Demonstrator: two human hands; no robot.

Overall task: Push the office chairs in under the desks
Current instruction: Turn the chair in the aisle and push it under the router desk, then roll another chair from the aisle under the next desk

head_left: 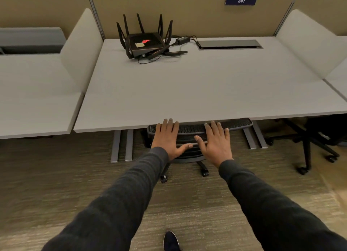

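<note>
Office chair [193,128]: black mesh back, seat under the grey desk [187,85], top of the back right at the desk's front edge, casters on carpet. Nearest the camera: one dark shoe [170,240]. Both dark-sleeved arms extended. Left hand [167,136] and right hand [216,143] lie flat on the chair back, fingers straight and spread, gripping nothing. Second black chair [319,138] to the right, partly under the desk edge. Far side of desk: black router [145,43], antennas upright, cabled. Partition plate [241,0] reads 247.
</note>
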